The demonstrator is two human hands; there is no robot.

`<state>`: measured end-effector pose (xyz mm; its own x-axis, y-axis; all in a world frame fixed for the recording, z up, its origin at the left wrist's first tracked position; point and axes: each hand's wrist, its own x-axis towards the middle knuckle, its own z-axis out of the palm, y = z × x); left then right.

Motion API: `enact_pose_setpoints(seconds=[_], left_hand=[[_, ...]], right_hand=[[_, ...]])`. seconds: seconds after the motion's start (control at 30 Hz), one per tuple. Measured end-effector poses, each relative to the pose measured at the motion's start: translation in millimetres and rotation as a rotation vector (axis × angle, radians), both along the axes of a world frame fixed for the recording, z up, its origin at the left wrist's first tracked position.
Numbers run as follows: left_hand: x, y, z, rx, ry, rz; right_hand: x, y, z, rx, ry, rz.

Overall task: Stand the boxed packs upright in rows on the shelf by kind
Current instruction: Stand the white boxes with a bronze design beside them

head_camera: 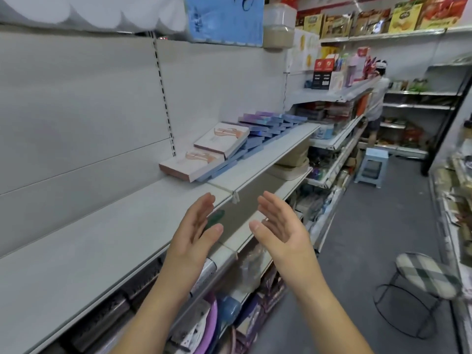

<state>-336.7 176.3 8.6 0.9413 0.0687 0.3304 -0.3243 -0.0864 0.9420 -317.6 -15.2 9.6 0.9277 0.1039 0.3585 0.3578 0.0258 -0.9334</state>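
Two white boxed packs with a tan leg print lie flat on the grey shelf (84, 233): one (190, 163) at the near end of the pile, the other (221, 139) resting tilted behind it. Beyond and under them, several blue and purple boxed packs (265, 129) lie flat in overlapping stacks. My left hand (195, 228) and my right hand (277, 224) hover in front of the shelf edge, palms facing each other, fingers straight, both holding nothing. They are well short of the packs.
The shelf's left stretch is bare. A lower shelf (255, 226) juts out under my hands, with bags and goods below. Down the aisle stand a blue stool (371, 166), a checked round stool (424, 279) and a person (378, 98) at the far shelving.
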Motion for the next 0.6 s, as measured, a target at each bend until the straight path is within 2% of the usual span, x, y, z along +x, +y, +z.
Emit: enact_pose_setpoints(seconds=[0.43, 0.6], left_hand=[[190, -13, 0, -0.133, 0.03, 0.129], [237, -1, -1, -0.094, 0.073, 0.255]], right_hand=[[206, -13, 8, -0.125, 0.042, 0.008], [273, -5, 5, -0.114, 0.069, 0.058]])
